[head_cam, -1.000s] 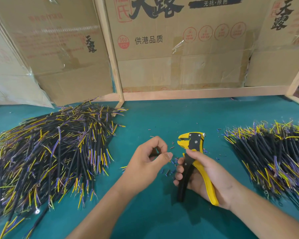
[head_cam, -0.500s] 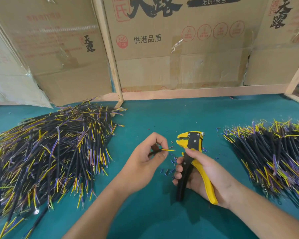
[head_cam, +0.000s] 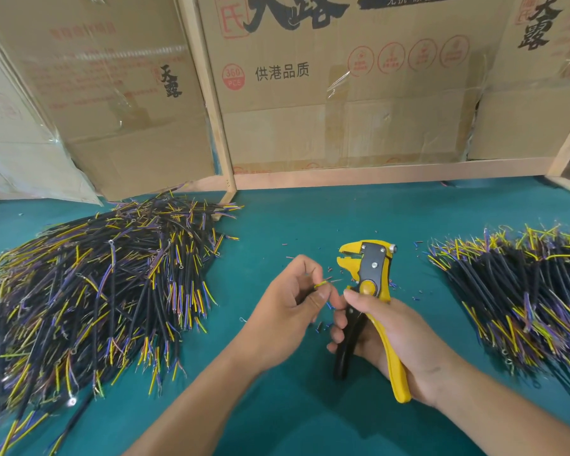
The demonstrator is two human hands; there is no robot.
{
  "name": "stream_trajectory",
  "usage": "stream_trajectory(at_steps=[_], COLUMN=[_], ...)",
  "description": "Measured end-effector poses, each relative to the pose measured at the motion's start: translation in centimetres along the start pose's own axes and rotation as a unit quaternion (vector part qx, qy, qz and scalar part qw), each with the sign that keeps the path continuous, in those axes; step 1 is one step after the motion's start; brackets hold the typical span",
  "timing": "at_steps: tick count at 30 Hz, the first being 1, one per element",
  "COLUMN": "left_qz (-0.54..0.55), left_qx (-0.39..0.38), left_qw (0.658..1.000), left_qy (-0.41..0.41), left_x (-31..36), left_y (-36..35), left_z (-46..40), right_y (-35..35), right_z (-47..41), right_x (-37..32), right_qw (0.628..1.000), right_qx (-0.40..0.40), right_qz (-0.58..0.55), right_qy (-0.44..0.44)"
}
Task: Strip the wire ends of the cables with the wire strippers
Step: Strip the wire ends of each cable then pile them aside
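cables, loose, black-sheathed with yellow and purple inner wires: large heap (head_cam: 93, 291) at the left of the teal table (head_cam: 310, 218); one cable's yellow wire end (head_cam: 321, 284) pinched between thumb and fingers of the left hand (head_cam: 293, 304), fingers curled round it, tip pointing right toward the tool and just short of its jaws. wire strippers (head_cam: 369, 291), yellow and black, held upright in the right hand (head_cam: 389, 334), fingers wrapped round both handles; jaws stand apart, nothing between them. insulation offcuts (head_cam: 323, 325), small, blue and dark, scattered on the table around both hands. second heap of cables (head_cam: 520, 291) at the right; whether stripped or not is too fine to tell. step in hand, as judged: presenting a wire end to the jaws. next move calls for: seating the yellow end squarely in the jaw slot, then squeezing the handles while the left hand keeps the cable steady. writing, on the cardboard cartons (head_cam: 343, 77) standing behind the table: "供港品质"; red roundel "360 pcs"; "无抗·原色" along the top edge, partly cut off; large black brush characters, cropped; "天露" on the left carton.
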State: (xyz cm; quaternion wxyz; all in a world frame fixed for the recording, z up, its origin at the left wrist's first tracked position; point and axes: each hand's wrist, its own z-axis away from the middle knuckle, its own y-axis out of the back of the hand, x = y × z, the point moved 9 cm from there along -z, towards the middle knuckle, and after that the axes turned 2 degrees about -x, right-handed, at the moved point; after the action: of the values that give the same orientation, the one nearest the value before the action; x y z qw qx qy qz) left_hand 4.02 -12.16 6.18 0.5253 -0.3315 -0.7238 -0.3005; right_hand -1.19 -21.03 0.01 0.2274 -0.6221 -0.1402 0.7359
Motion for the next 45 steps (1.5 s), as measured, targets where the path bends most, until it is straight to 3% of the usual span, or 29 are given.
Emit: stream_trajectory(at_steps=[5, 11, 18, 45], left_qz=[0.016, 0.014, 0.001, 0.003], left_qx=[0.009, 0.03, -0.011, 0.053], left_qw=[1.0, 0.997, 1.0, 0.998], left_qy=[0.021, 0.066, 0.018, 0.046], left_x=[-0.4, -1.5, -1.3, -1.0], left_y=[0.0, 0.8, -0.2, 1.1], left_z=[0.1, -0.1, 0.1, 0.1], right_y=[0.6, 0.6, 0.9, 1.7], right_z=[0.3, 0.4, 0.0, -0.4], right_x=[-1.6, -1.9, -1.6, -1.0], right_qw=[0.996, 0.997, 0.998, 0.997], right_qx=[0.055, 0.052, 0.059, 0.07], right_qz=[0.046, 0.035, 0.002, -0.027], right_qy=[0.054, 0.052, 0.034, 0.01])
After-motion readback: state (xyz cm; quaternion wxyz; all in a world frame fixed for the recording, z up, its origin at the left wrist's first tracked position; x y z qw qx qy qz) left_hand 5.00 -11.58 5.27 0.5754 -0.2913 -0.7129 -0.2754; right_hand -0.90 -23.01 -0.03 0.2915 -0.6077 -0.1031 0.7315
